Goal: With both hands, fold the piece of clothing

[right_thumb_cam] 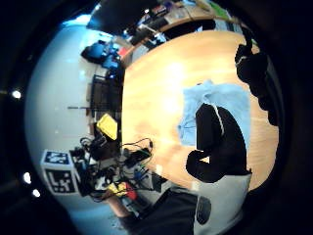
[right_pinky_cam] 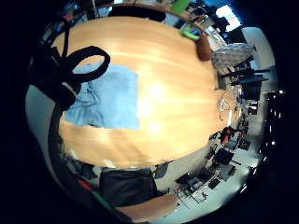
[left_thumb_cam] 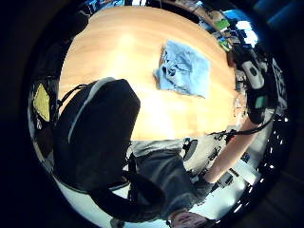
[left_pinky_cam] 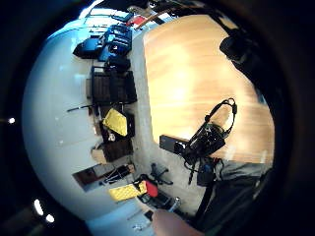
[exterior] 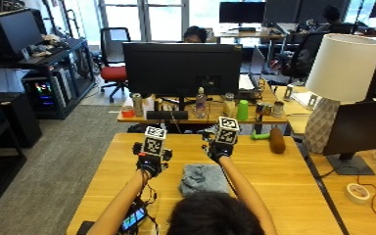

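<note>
Outside view hides what the palm views show: the blue garment [right_pinky_cam: 105, 100] lying crumpled.

No readable text, brand, label or number appears in any view, whether on the desks, the monitors or the bottles.

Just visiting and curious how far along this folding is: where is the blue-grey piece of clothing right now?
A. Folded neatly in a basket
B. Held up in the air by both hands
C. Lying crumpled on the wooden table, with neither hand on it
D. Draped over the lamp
C: the piece of clothing lies bunched on the wooden table, while the left hand and right hand are raised beyond it, not touching it.
</note>
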Motion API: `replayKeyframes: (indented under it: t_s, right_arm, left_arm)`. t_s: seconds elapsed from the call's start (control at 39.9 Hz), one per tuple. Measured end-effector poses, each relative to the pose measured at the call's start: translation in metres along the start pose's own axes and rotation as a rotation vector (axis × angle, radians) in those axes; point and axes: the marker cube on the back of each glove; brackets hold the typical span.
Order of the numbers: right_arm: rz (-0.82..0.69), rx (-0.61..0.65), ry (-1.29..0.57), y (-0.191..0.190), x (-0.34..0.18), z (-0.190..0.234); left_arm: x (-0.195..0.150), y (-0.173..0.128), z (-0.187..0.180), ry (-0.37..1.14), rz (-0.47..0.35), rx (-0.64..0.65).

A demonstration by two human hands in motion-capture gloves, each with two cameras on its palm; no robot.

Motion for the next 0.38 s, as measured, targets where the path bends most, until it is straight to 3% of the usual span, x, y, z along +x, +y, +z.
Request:
replayKeyframes:
  t_s: [0.38]
  right_arm:
    - [0.09, 0.004, 0.11, 0.005, 0.036, -0.018]
  left_arm:
    - [0.027, 0.002, -0.008, -0.019, 0.053, 0.008]
